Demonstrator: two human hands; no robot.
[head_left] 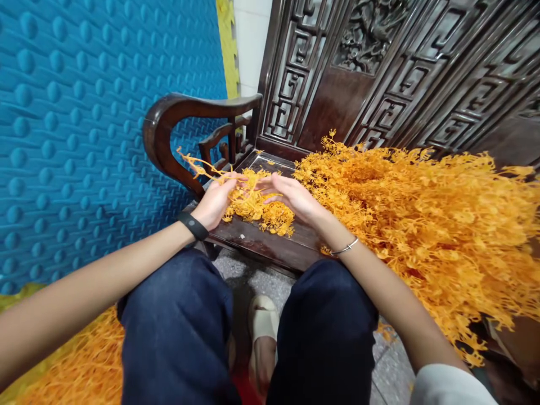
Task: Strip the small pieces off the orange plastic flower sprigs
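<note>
My left hand (216,201) is closed around thin orange plastic stems (198,166), whose bare branching ends stick out past the thumb toward the bench's armrest. Facing it, my right hand (292,197) has its fingers stretched and apart, with the tips beside the orange strands; whether they touch any is hard to tell. Below both hands, a small heap of orange plastic sprigs (276,218) lies on the dark wooden seat (261,247). Part of this heap is hidden by the hands.
A large pile of orange plastic sprigs (413,214) covers the bench to the right. The curved wooden armrest (162,121) rises at the left, before a blue bumpy mat (84,124). A carved backrest (337,84) stands behind. More orange strands (84,360) lie at lower left.
</note>
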